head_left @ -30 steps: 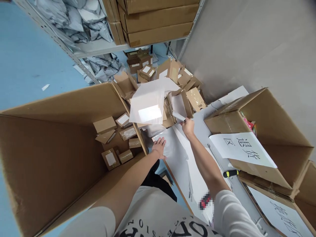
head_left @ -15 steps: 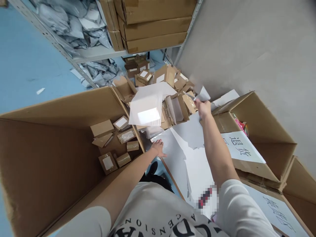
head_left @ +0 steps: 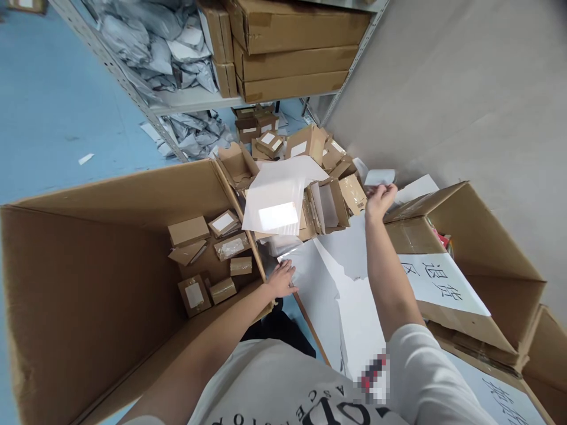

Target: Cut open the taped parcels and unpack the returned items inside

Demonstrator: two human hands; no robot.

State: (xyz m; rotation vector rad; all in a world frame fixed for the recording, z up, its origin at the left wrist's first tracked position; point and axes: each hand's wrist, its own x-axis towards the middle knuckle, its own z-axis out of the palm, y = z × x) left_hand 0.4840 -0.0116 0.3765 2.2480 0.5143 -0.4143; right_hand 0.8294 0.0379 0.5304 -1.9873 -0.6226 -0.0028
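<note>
— Right hand [head_left: 377, 199], centre right of the frame?
— Raised, fingers pinched on a small white slip [head_left: 380, 176], held up just above the corner of the open carton [head_left: 487, 236] at the right.

— Left hand [head_left: 280, 279]?
— Lower centre, spread flat, palm down, pressing on the edge of a glossy white sheet [head_left: 319, 277] lying on the table [head_left: 316, 339]. Gripping nothing.

— Around that sheet?
— More white paper, torn along one edge, running toward the bottom of the frame under the right forearm.

— Left half of the frame?
— Filled by a big open cardboard box [head_left: 88, 283], with a few small brown parcels [head_left: 208, 254] on its bottom, some bearing white labels.

— Centre, above the hands?
— A heap of small opened cartons [head_left: 328, 203] and a folded white plastic bag [head_left: 277, 200] on top.

— On the carton at the right?
— A white sign with handwritten black characters [head_left: 436, 280], draped over its near flap.

— Top of the frame?
— Metal shelving [head_left: 177, 100] loaded with grey mailer bags at upper left and flat brown boxes [head_left: 292, 59] at upper centre; blue floor far left, grey wall upper right.
</note>
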